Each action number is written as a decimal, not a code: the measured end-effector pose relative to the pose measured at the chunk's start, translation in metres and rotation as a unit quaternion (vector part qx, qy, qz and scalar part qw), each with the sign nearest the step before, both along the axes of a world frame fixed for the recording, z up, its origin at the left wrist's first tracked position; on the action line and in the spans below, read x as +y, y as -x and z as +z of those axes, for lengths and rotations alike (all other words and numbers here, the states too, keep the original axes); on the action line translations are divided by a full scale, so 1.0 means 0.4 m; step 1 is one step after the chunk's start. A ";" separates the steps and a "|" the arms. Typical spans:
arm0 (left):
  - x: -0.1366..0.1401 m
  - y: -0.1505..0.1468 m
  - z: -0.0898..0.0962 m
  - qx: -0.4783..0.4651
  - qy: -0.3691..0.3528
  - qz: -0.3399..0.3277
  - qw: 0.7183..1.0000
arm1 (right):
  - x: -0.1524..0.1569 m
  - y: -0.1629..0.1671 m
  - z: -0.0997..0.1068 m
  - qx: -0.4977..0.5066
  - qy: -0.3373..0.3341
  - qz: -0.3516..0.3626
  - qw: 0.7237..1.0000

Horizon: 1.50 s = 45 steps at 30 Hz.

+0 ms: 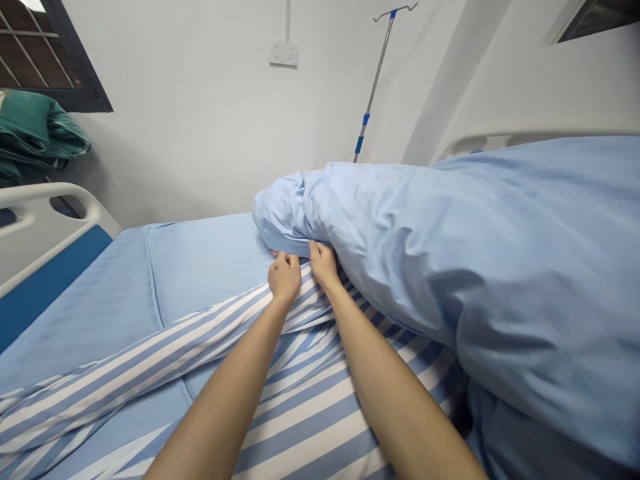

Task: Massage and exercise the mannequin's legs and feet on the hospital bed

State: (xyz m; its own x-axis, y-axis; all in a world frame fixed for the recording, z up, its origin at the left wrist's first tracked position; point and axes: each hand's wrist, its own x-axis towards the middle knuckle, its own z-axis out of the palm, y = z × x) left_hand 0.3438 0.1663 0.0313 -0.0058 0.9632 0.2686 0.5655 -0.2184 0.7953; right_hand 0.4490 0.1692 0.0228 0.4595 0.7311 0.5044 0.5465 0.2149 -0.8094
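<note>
My left hand point(285, 275) is closed at the far edge of the blue-and-white striped cloth point(165, 360), with its fingertips curled under and mostly hidden. Close beside it, my right hand point(323, 262) is closed with the thumb on top, where the striped cloth meets the lower edge of a light blue quilt point(400, 220). The quilt's rolled end bulges just beyond both hands. A long band of the striped cloth runs left from my hands, and more of it lies in folds below my forearms.
Under the cloth is a light blue bed sheet point(210, 250). A pale bed-end board point(55, 207) stands at the left, with folded green cloth point(40, 133) behind it. An IV pole point(377, 73) rises by the far wall. Another pale rail point(493, 141) shows behind the quilt.
</note>
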 end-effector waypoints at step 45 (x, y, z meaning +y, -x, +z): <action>-0.099 0.905 -0.097 0.188 0.061 0.173 0.965 | -0.007 0.656 -0.032 -0.199 0.225 0.082 0.950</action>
